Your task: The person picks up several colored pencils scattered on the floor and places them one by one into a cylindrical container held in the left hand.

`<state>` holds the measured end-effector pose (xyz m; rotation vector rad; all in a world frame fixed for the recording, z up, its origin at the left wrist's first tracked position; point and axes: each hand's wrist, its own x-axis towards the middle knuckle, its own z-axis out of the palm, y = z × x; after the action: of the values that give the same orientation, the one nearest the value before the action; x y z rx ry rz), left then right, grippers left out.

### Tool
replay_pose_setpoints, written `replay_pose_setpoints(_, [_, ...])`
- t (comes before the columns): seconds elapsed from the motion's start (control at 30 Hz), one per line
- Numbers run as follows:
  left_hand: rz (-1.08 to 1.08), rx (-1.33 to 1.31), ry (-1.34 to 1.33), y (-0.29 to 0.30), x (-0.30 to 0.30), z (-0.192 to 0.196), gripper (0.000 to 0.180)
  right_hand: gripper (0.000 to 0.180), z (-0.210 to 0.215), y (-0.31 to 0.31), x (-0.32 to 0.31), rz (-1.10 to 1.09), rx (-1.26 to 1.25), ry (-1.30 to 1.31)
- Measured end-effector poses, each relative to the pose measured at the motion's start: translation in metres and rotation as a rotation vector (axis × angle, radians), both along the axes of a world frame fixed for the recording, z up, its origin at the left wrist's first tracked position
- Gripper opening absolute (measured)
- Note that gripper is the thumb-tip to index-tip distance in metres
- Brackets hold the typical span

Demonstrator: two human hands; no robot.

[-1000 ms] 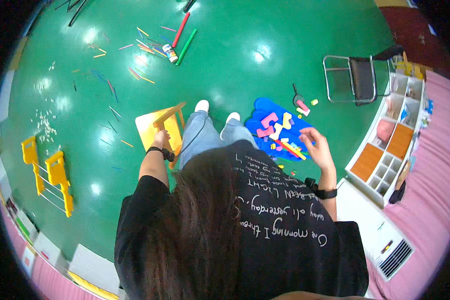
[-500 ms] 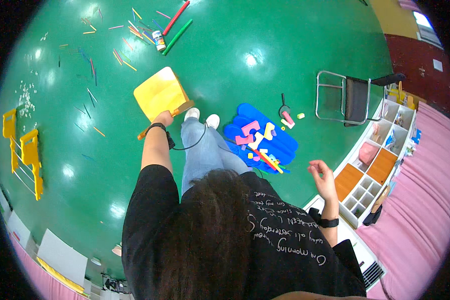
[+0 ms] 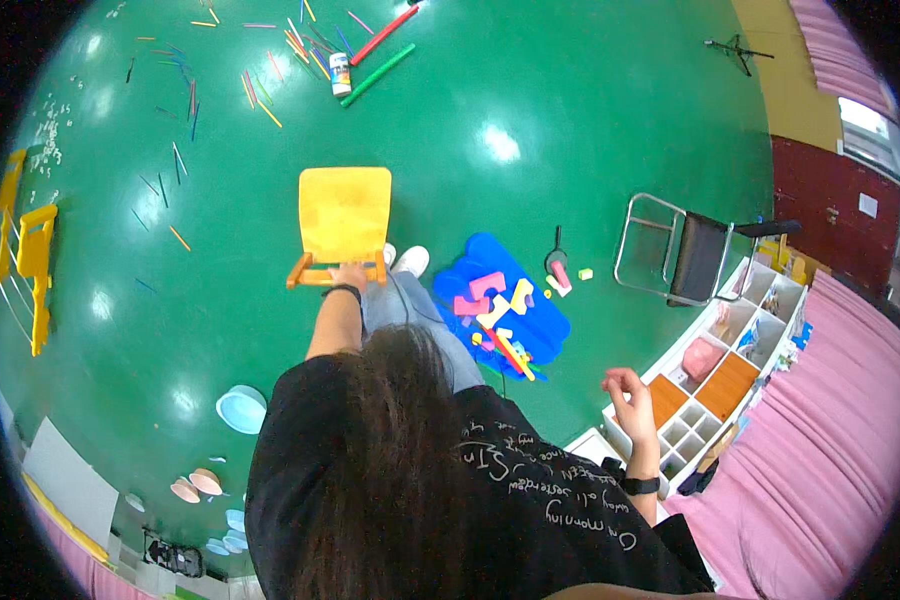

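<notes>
My left hand is closed around the wooden back rail of a small yellow chair. The seat faces up on the far side of the rail, just ahead of my white shoes. Out to the right, my right hand hangs in the air with loosely bent fingers and holds nothing. Between the hands, blue floor pads bear pink and yellow foam shapes and a red stick.
Colored sticks, a white bottle and red and green tubes lie at the far left. A black folding chair and white shelves stand right. Bowls and a yellow frame are left.
The yellow chair has turned from a slant to nearly straight ahead, with my left hand still on its rail. My view has shifted, and several bowls now show at lower left.
</notes>
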<state>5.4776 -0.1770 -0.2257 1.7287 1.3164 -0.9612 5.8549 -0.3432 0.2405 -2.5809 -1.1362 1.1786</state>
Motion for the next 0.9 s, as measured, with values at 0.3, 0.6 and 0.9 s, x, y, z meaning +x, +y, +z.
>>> replay_pose_setpoints(0.3, [-0.057, -0.043, -0.008, -0.015, -0.034, 0.001, 0.032, 0.017, -0.007, 0.018, -0.009, 0.023, -0.064, 0.058])
replay_pose_setpoints(0.6, [-0.043, -0.049, 0.063, -0.015, -0.016, -0.002, 0.031, 0.018, -0.022, 0.034, 0.033, 0.084, -0.032, -0.005])
replay_pose_setpoints(0.9, [0.151, -0.015, 0.169, -0.021, 0.052, -0.007, 0.032, 0.015, -0.022, 0.069, 0.139, 0.216, 0.014, -0.041])
